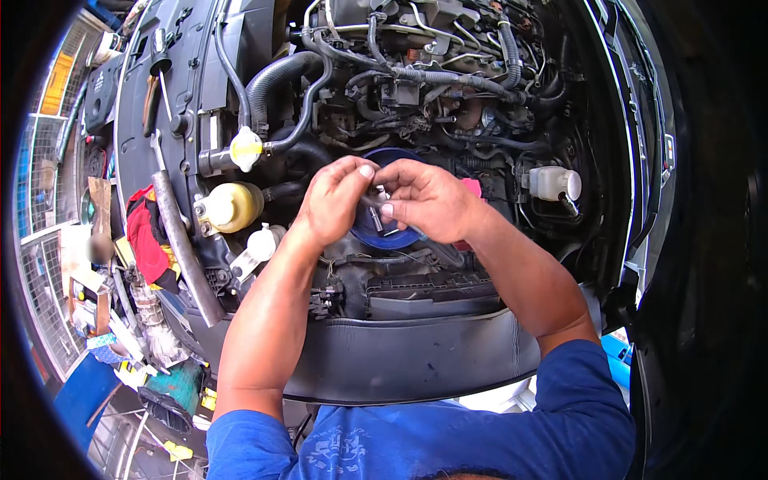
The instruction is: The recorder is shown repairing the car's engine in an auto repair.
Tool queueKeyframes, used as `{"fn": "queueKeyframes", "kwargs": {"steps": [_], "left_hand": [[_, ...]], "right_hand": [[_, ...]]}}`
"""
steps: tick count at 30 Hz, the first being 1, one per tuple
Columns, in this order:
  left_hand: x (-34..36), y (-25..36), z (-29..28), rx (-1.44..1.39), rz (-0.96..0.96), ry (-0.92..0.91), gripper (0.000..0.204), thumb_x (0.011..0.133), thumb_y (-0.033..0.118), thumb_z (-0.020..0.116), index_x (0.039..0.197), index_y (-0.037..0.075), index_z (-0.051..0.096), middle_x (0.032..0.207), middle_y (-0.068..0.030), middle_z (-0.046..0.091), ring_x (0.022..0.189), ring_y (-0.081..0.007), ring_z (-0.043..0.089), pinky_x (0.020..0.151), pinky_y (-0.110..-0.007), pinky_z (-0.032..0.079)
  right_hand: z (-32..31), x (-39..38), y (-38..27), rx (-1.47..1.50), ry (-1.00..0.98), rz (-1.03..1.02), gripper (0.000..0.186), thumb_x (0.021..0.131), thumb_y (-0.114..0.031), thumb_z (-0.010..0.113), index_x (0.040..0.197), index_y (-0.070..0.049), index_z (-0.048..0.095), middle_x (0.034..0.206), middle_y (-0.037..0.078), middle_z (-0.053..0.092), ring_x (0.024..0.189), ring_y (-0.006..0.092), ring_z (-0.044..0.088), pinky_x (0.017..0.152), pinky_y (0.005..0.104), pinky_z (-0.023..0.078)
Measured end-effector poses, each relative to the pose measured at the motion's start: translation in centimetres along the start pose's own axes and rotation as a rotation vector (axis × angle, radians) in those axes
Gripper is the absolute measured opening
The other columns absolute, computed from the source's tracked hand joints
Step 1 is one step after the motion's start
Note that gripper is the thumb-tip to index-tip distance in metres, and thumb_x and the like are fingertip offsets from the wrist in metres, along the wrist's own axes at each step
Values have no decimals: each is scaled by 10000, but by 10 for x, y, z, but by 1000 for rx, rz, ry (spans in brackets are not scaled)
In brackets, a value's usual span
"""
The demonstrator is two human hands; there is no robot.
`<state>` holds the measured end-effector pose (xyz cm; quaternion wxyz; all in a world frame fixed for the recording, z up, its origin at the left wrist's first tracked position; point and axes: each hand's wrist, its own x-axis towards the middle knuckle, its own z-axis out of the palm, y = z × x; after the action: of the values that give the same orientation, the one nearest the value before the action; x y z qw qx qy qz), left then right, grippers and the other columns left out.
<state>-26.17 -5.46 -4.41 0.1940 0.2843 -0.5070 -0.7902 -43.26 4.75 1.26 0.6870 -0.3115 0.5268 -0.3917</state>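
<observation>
My left hand [339, 197] and my right hand [430, 198] meet over the engine bay, fingertips close together. Both are closed in a pinch, and whatever is between the fingers is too small and covered to name. Directly beneath them a round blue bowl [406, 238] rests among the engine parts, partly hidden by the hands. Small shiny metal pieces [375, 218] show inside it, below my fingers. A pinkish-red cloth [472, 188] peeks out beside my right wrist.
Left of the hands stand a yellowed plastic reservoir [230, 207] and a yellow-topped cap [246, 149]. A long metal pipe [186, 248], a screwdriver [162, 68] and red-black gloves [149, 240] lie along the left edge. Hoses surround the engine [416, 80]; a white reservoir [554, 184] sits right.
</observation>
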Motion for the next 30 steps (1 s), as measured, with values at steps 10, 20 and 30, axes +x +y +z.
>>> {"fn": "queueKeyframes", "kwargs": {"steps": [10,20,30], "left_hand": [[64,-65,-19,-374,24,223,263,940,219,505,924,6,659,857,-59,631,818,-149,553,793,-301,448],[122,-66,-7,-1114,-116,330,513,960,401,354,1271,57,572,1385,-235,550,1234,-453,520,1098,-584,335],[156,-78,-14,-1344,48,-10,534,901,400,422,1165,14,679,1164,-180,708,1177,-374,609,1100,-583,354]], "right_hand": [[-31,-5,20,171,11,160,470,933,-21,597,1395,1,514,833,42,644,589,105,586,518,251,474],[14,44,9,-322,185,-90,686,808,-9,575,1479,-32,433,883,-26,567,724,67,497,647,249,451],[12,73,-17,-704,289,-31,638,803,-99,603,1412,18,458,888,132,650,779,198,599,757,344,506]]}}
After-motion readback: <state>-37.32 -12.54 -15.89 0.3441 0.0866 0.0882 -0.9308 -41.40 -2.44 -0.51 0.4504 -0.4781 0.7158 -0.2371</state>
